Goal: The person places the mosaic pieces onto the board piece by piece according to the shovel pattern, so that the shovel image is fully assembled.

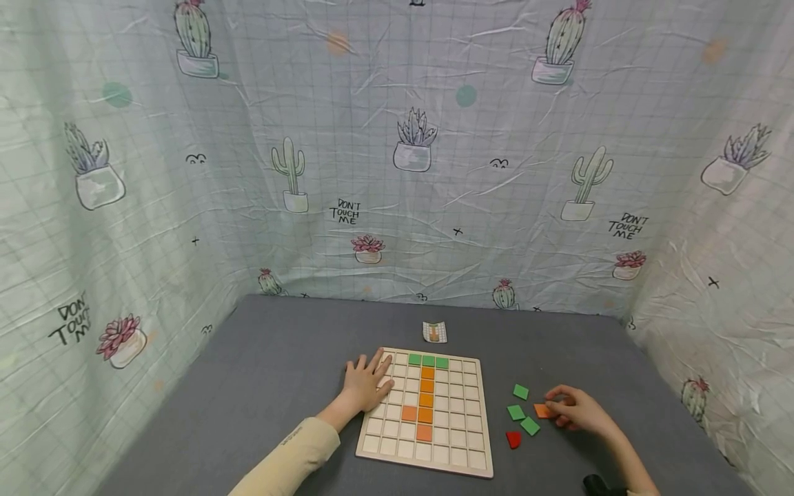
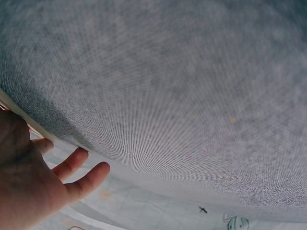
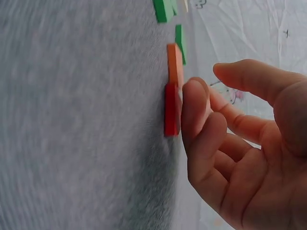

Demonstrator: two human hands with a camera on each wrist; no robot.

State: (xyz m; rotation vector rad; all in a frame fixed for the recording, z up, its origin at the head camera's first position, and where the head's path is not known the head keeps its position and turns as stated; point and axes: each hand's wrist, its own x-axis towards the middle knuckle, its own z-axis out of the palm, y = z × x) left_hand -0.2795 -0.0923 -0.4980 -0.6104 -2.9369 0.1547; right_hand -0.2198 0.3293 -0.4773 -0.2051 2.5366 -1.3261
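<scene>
My left hand [image 1: 366, 384] lies with spread fingers on the left edge of a pale wooden grid board [image 1: 457, 421]. Green tiles [image 1: 428, 360] sit in a short row at the board's top, over a column of orange tiles [image 1: 426, 400], with one orange tile [image 1: 409, 413] beside its lower part. Right of the board, my right hand [image 1: 577, 412] has its fingertips at a loose orange tile [image 1: 542, 411]. From the right wrist, the loosely bent fingers are right at a red piece [image 3: 171, 110], in front of the orange one; the thumb stands apart from them.
Several loose green tiles [image 1: 515, 412] and a red piece [image 1: 513, 439] lie between the board and my right hand. A small patterned card [image 1: 434, 333] rests behind the board on the grey tabletop [image 1: 279, 358]. Cactus-print curtains [image 1: 347, 275] surround the table's back and sides.
</scene>
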